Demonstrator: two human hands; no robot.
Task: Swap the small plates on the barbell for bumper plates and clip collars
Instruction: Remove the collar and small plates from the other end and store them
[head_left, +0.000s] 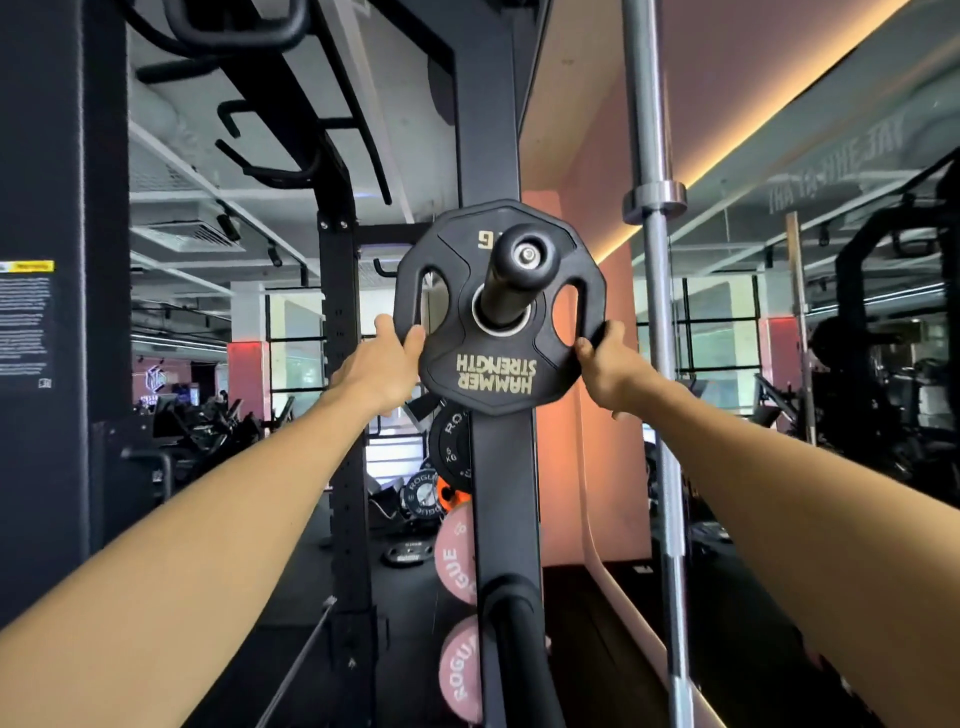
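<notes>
A small black plate with gold "Hammer Strength" lettering, upside down, hangs on a black storage peg of the rack upright. My left hand grips the plate's lower left edge. My right hand grips its lower right edge. The peg passes through the plate's centre hole. A steel barbell stands upright just right of the plate. Two pink Rogue bumper plates sit on lower pegs behind the upright.
The black rack upright runs down the middle, with another empty peg low down. Black Rogue plates hang behind it. A dark pillar stands at left, a mirror wall at right.
</notes>
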